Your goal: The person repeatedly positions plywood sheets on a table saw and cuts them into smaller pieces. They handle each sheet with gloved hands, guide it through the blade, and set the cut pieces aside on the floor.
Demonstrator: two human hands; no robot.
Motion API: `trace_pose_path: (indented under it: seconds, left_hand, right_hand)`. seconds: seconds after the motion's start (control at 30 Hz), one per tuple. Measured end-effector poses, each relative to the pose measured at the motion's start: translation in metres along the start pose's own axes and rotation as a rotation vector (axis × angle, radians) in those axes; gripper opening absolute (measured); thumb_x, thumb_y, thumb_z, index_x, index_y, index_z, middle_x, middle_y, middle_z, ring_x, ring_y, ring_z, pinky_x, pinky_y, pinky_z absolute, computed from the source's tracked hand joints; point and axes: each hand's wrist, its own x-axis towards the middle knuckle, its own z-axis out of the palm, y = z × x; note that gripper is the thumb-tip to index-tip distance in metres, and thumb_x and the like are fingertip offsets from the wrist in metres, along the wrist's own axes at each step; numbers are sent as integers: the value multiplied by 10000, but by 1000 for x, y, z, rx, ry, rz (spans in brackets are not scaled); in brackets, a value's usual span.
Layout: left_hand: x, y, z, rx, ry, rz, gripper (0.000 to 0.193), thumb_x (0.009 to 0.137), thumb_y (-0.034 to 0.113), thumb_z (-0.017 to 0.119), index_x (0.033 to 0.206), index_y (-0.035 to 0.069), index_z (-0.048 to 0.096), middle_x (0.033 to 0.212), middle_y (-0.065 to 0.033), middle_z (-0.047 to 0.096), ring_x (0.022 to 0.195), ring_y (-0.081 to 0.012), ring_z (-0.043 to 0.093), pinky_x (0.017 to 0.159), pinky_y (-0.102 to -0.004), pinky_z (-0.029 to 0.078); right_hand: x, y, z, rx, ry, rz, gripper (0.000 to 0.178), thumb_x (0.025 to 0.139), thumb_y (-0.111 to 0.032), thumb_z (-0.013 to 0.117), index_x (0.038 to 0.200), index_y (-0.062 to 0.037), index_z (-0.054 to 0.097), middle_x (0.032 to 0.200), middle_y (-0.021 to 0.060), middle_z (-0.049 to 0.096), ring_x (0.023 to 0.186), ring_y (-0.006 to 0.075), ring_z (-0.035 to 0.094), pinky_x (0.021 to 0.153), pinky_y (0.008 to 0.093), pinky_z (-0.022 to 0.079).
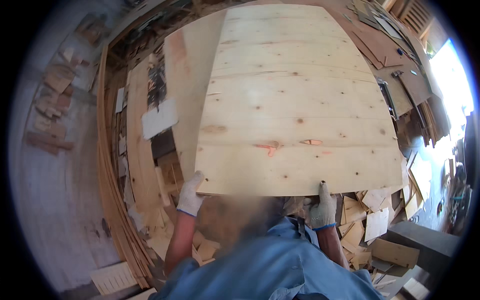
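A large pale plywood sheet [280,105] with dark knots and a few reddish patches stretches away in front of me. My left hand [190,196], in a white knit glove with a blue cuff, grips its near left corner. Toward the right of the same near edge, my right hand [322,207] in a matching glove holds on, its thumb on top. The fingers of both hands are partly hidden beneath the sheet. Under its left side shows another plywood sheet [187,75], partly covered.
Thin wood offcuts [377,222] lie scattered below on the right. Long wooden strips [112,220] run along the left. A white piece of board [160,119] rests left of the sheets. At the right, a hammer-like tool [407,90] lies on stacked boards. A grey block [420,245] stands lower right.
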Motion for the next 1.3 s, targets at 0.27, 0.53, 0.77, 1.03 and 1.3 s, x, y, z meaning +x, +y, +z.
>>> trace_pose_path:
  seconds: [0.27, 0.53, 0.77, 1.03, 1.3]
  left_hand:
    - [-126, -32, -57, -6, -69, -133, 369, 975, 270, 576, 1249, 25, 547, 1180, -86, 613, 1076, -215, 609, 884, -382, 523]
    - [-152, -35, -136, 102, -239, -165, 504, 1027, 375, 435, 1314, -32, 508, 1297, -143, 590, 1153, -238, 590, 972, -371, 480]
    - [-143, -70, -186, 165, -213, -269, 409, 982, 345, 561, 1219, 11, 578, 1153, -121, 648, 1035, -208, 637, 913, -361, 524]
    - [-168, -163, -293, 542, -217, 21, 279, 985, 278, 554, 1064, 21, 627, 1049, -93, 665, 934, -197, 660, 843, -333, 545]
    - [-210, -193, -265, 836, -73, 40, 315, 1015, 265, 492, 1122, -4, 615, 1096, -89, 645, 1015, -206, 617, 912, -342, 502]
  right_hand:
    - [-100, 71, -85, 21, 74, 8, 230, 979, -209, 562, 1072, 2, 554, 757, 97, 636, 483, 178, 587, 368, 290, 447]
    - [-208, 149, -159, -129, 136, 60, 269, 949, -184, 567, 1108, 34, 554, 790, 160, 673, 446, 227, 606, 398, 314, 520]
    - [-256, 264, -249, -946, 42, -356, 296, 970, -193, 561, 1143, 46, 542, 951, 170, 680, 612, 268, 681, 453, 352, 564]
    - [-294, 371, -301, -633, 87, -64, 522, 995, -397, 502, 1341, -12, 438, 1179, 198, 615, 935, 322, 669, 677, 470, 588]
    - [-273, 406, -277, -262, 333, 110, 705, 946, -647, 434, 1437, -142, 398, 1409, 106, 480, 1227, 311, 506, 982, 527, 436]
